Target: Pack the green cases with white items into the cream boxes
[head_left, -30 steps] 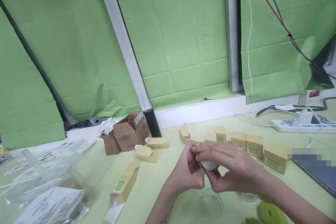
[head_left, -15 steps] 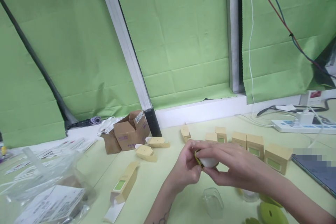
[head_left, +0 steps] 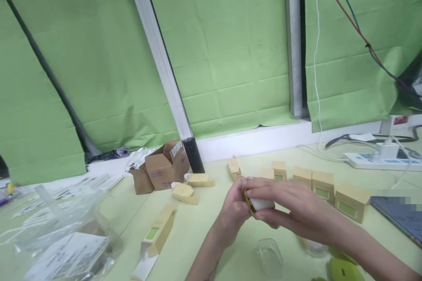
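Both hands meet over the table around a small white rounded case (head_left: 263, 204) with a yellow-green cover (head_left: 249, 204) at its left end. My left hand (head_left: 232, 210) is closed around the cover end, thumb pressed below it. Fingers of my right hand (head_left: 286, 204) lie over the white part, with the thumb underneath. Much of the case and cover is hidden by the fingers. Below the hands a clear plastic shell (head_left: 270, 257) stands on the table. Yellow-green covers (head_left: 344, 270) lie under my right forearm, beside another clear shell (head_left: 315, 248).
Several small tan boxes (head_left: 323, 184) stand behind my right hand. An opened long box (head_left: 160, 230), a brown carton (head_left: 168, 164) and a clear plastic bag (head_left: 66, 228) lie left. A power strip (head_left: 359, 161) and a dark flat device (head_left: 400, 217) are at the right.
My left hand has turned slightly around the cover, and its fingers have shifted. Both hands still hold the case in nearly the same spot. The whole view has shifted slightly.
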Available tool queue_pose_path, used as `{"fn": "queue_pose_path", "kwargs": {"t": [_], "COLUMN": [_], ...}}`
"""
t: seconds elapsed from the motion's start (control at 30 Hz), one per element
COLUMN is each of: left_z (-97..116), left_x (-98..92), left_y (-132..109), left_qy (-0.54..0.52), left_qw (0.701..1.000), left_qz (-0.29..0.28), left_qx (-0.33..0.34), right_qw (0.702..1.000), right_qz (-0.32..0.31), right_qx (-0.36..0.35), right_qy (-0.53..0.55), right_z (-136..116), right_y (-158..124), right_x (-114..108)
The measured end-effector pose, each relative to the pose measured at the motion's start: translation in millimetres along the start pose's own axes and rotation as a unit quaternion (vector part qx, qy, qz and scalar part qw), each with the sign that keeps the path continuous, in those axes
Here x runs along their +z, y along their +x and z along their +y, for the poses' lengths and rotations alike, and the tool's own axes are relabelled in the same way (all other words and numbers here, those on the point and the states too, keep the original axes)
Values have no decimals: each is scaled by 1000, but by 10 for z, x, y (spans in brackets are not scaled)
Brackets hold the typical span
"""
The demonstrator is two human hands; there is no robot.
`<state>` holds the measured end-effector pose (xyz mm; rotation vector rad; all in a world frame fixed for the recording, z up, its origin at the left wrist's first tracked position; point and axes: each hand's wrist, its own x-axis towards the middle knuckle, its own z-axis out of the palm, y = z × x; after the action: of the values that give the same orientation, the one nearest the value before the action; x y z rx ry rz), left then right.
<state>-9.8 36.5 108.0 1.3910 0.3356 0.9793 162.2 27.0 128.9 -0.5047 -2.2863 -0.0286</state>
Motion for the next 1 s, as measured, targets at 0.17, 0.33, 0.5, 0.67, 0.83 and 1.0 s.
{"fn": "queue_pose_path", "kwargs": {"t": [0.17,0.33,0.5,0.67,0.83,1.0], "left_z": [32,42,-36,-79,-82,-53], "left_x": [13,35,31,7,29,68], "left_y": [-10,-36,-39,-36,-1,27], "left_qy": [-13,-28,-46,-46,-45,53], "left_qw": [1000,999,998,997,997,991], "left_qz": [-6,30,36,44,54,123], "left_qx": [-5,-2,23,30,11,-2], "right_qw": [1000,998,996,992,989,983], "right_qz": [-5,48,69,85,84,56], "right_qx": [11,19,41,67,75,122], "right_qy": [26,33,42,72,93,129], "right_z": [-28,-50,-52,-39,5,5], "right_y": [0,-14,-5,-16,-7,8], "right_x": [-18,35,93,121,181,139]}}
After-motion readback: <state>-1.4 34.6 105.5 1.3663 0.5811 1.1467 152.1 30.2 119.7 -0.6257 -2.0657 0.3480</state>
